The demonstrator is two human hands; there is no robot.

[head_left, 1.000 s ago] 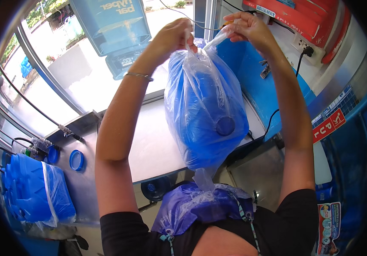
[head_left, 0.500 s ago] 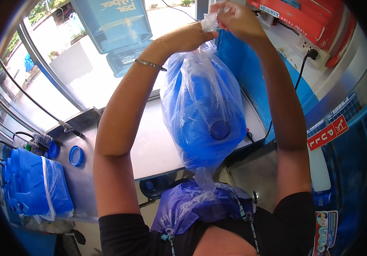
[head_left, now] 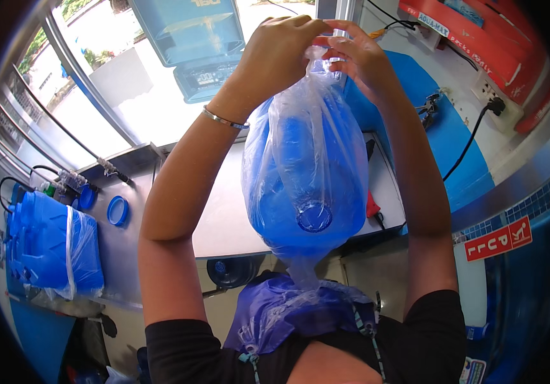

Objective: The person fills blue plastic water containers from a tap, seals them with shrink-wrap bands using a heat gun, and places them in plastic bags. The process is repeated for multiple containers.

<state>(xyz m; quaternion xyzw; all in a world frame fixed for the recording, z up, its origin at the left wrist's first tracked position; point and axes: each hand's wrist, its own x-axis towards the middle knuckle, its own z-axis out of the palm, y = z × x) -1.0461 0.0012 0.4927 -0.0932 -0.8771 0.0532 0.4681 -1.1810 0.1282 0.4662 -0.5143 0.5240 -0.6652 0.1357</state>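
A clear plastic bag (head_left: 275,185) wraps a large blue water jug (head_left: 326,169) on the white tabletop. The jug's round cap (head_left: 314,216) faces me through the film. At the bag's gathered top, my left hand (head_left: 286,52) is closed around the bunched plastic. My right hand (head_left: 359,59) is just to its right, fingers bent and apart, their tips beside the left hand and the bag's neck. Whether those tips pinch any plastic is hard to see. The bag's lower end hangs off the table edge toward my purple apron (head_left: 268,313).
Left, a steel counter (head_left: 125,256) holds another blue jug (head_left: 45,240) with film around it and a loose blue cap (head_left: 117,211). A red tool handle (head_left: 372,205) lies right of the bagged jug. Black cable (head_left: 473,144) hangs from a socket at right.
My left hand has turned so its back faces up over the bag's neck. My right hand has come lower and closer to it. The view has shifted slightly; the jug stays on the table.
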